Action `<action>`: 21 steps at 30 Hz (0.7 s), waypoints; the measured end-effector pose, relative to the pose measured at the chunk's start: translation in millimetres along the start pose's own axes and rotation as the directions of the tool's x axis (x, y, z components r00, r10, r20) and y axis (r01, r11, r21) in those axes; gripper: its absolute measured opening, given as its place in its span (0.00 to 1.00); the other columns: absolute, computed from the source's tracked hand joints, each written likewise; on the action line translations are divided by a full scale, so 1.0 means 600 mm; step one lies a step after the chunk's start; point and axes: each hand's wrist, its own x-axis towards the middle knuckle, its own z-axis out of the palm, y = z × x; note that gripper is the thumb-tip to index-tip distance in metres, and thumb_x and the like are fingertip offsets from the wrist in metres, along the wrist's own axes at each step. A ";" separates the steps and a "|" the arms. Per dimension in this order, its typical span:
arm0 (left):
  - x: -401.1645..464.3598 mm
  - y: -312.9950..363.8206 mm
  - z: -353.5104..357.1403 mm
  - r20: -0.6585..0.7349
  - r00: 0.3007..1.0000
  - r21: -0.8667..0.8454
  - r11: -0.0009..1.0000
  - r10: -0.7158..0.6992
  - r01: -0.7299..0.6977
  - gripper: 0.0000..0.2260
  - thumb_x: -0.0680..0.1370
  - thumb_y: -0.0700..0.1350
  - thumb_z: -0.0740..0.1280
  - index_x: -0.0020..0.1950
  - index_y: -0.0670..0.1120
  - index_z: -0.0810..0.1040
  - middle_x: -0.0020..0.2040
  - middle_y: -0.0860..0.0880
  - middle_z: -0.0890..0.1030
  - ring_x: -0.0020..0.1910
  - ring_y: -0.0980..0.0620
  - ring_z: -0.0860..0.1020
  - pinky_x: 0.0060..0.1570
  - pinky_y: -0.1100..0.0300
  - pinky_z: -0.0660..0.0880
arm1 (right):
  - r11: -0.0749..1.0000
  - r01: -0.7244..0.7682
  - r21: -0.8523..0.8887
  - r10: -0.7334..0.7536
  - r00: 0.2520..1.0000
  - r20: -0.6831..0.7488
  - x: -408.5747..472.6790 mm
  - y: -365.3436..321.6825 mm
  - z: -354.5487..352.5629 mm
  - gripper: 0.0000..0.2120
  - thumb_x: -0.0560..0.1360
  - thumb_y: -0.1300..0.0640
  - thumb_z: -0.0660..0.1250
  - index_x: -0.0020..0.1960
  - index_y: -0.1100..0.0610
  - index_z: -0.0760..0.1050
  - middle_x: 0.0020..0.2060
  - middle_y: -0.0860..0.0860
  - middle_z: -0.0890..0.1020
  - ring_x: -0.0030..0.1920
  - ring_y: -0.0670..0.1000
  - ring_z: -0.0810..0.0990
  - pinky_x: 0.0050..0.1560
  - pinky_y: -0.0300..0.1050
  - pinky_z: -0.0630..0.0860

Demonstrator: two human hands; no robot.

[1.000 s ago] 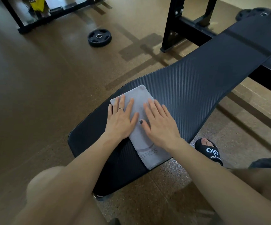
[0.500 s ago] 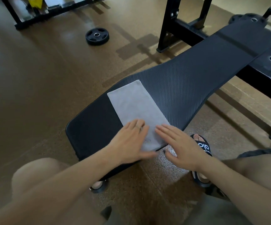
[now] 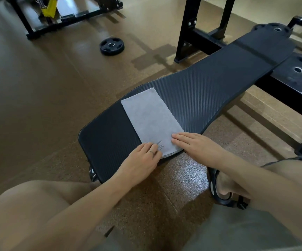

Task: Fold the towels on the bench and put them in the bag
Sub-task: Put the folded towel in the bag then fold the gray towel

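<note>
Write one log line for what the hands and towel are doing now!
step: folding | towel: flat on bench | left hand: on near corner | right hand: on near edge | bag: unseen

A black padded desk (image 3: pixel 210 91) with a ribbed surface runs from near the person out toward the far right, narrowing partway along. A grey folded towel (image 3: pixel 150 120) lies flat across its wide near end, reaching the near edge. The desk stands on a brown speckled floor (image 3: pixel 38 105), where a black weight plate (image 3: pixel 112 46) lies flat, well apart from it.
</note>
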 end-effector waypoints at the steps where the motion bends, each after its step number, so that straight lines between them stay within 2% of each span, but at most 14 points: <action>1: -0.003 -0.006 -0.001 -0.005 1.000 0.001 1.000 0.021 -0.021 0.09 0.82 0.40 0.58 0.60 0.43 0.74 0.61 0.42 0.77 0.61 0.42 0.77 0.65 0.49 0.74 | 1.000 0.000 0.001 0.000 1.000 -0.002 -0.001 -0.001 -0.003 0.35 0.76 0.61 0.72 0.79 0.54 0.63 0.78 0.51 0.65 0.78 0.51 0.65 0.73 0.54 0.69; 6: -0.023 -0.034 -0.024 -0.020 0.998 -0.071 0.996 0.060 -0.061 0.15 0.80 0.38 0.51 0.58 0.44 0.76 0.57 0.46 0.80 0.57 0.46 0.80 0.65 0.52 0.75 | 0.999 0.033 0.007 -0.033 0.998 -0.046 0.000 -0.019 -0.010 0.33 0.73 0.61 0.76 0.75 0.53 0.70 0.74 0.50 0.73 0.72 0.50 0.73 0.71 0.49 0.72; 10: -0.050 -0.047 -0.019 -0.019 0.997 -0.119 0.990 0.075 -0.077 0.10 0.82 0.39 0.56 0.57 0.46 0.76 0.57 0.48 0.80 0.57 0.49 0.80 0.66 0.55 0.73 | 0.998 0.038 0.055 -0.031 0.991 -0.132 0.002 -0.038 -0.011 0.25 0.70 0.64 0.77 0.65 0.53 0.79 0.66 0.48 0.81 0.63 0.49 0.80 0.65 0.48 0.76; 12: -0.060 -0.050 -0.016 -0.034 0.996 -0.141 0.986 0.080 -0.085 0.10 0.85 0.46 0.56 0.56 0.46 0.76 0.58 0.49 0.80 0.58 0.49 0.80 0.67 0.53 0.73 | 0.992 0.013 0.128 0.009 0.986 -0.167 0.003 -0.048 -0.011 0.17 0.74 0.64 0.73 0.62 0.53 0.79 0.61 0.48 0.83 0.58 0.51 0.82 0.62 0.50 0.77; 13: -0.064 -0.051 -0.016 -0.034 0.996 -0.130 0.988 0.080 -0.084 0.13 0.85 0.53 0.56 0.57 0.46 0.76 0.59 0.49 0.80 0.59 0.49 0.80 0.67 0.52 0.73 | 0.984 -0.018 0.176 0.049 0.984 -0.174 0.005 -0.051 -0.012 0.14 0.77 0.64 0.69 0.61 0.54 0.79 0.58 0.48 0.84 0.56 0.52 0.82 0.61 0.51 0.77; 15: -0.070 -0.051 -0.013 -0.014 0.998 -0.088 0.994 0.063 -0.064 0.21 0.82 0.62 0.60 0.60 0.46 0.76 0.61 0.49 0.80 0.60 0.49 0.79 0.68 0.52 0.73 | 0.962 -0.098 0.256 0.142 0.977 -0.158 0.011 -0.053 -0.017 0.12 0.80 0.62 0.64 0.61 0.53 0.79 0.55 0.47 0.84 0.53 0.52 0.81 0.61 0.51 0.76; 16: -0.070 -0.048 -0.010 -0.010 0.999 -0.085 0.996 0.040 -0.041 0.21 0.80 0.63 0.63 0.60 0.46 0.76 0.61 0.49 0.80 0.60 0.49 0.79 0.67 0.53 0.73 | 0.949 -0.132 0.288 0.179 0.973 -0.144 0.014 -0.052 -0.020 0.12 0.81 0.61 0.63 0.61 0.53 0.79 0.54 0.47 0.84 0.53 0.51 0.81 0.61 0.51 0.75; 18: -0.064 -0.040 -0.007 -0.005 0.999 -0.148 0.988 -0.042 0.040 0.19 0.77 0.59 0.67 0.60 0.48 0.74 0.58 0.51 0.79 0.57 0.50 0.79 0.63 0.56 0.74 | 0.927 -0.165 0.336 0.219 0.967 -0.127 0.024 -0.048 -0.029 0.10 0.81 0.60 0.62 0.59 0.52 0.79 0.49 0.46 0.84 0.49 0.50 0.80 0.58 0.49 0.74; 21: -0.049 -0.037 -0.016 0.003 0.972 -0.355 0.908 -0.236 0.222 0.12 0.79 0.53 0.68 0.55 0.49 0.72 0.48 0.53 0.77 0.45 0.50 0.77 0.46 0.59 0.71 | 0.900 -0.202 0.385 0.254 0.963 -0.089 0.040 -0.044 -0.044 0.08 0.81 0.59 0.60 0.55 0.51 0.76 0.40 0.46 0.80 0.42 0.50 0.77 0.47 0.47 0.73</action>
